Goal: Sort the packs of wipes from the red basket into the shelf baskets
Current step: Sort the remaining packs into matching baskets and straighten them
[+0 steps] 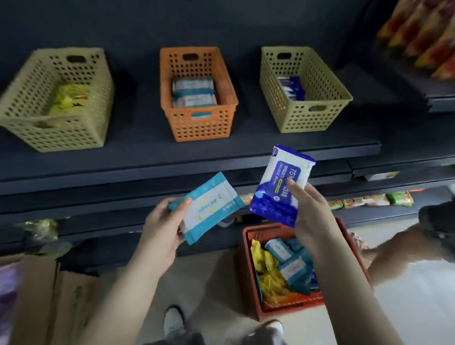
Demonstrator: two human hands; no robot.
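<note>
We note a dark shelf [167, 154] carrying three perforated baskets: L olive basket [20, 104] w/ yellow packs, orange basket [200, 121] w/ teal-white packs, R olive basket [321, 114] w/ blue packs. On the floor below, the red basket [249, 276] holds yellow and teal packs. Both forearms reach up and fwd, under the shelf edge. Left hand [162, 228], palm up, thumb on top, grips a teal-white pack [212, 207], tilted. Right hand [311, 215] grips a blue alcohol-wipes pack [279, 185], held near upright, directly above the red basket.
</note>
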